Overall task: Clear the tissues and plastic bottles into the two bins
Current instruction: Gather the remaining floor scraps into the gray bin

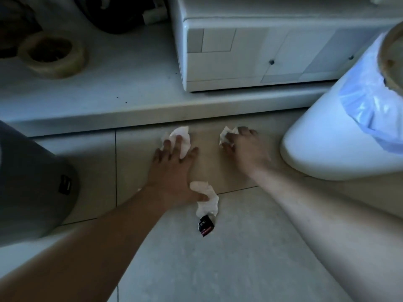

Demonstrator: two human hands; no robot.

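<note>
At frame centre, the left hand (174, 162) lies spread on a tissue (180, 137) while the right hand (246, 149) curls around another tissue (226, 136), readying both for the white bin (327, 136) at right

We saw a dim, bluish scene, brighter toward the right. Edges bent from the wide lens. Details looked soft throughout.

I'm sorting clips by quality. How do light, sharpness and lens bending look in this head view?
Head view: dim and bluish, no glare; the left hand and the tissue under it are softly blurred, as is the right hand; wide-angle bending curves the ledge and leans the white bin; the grey bin sits dark.
</note>
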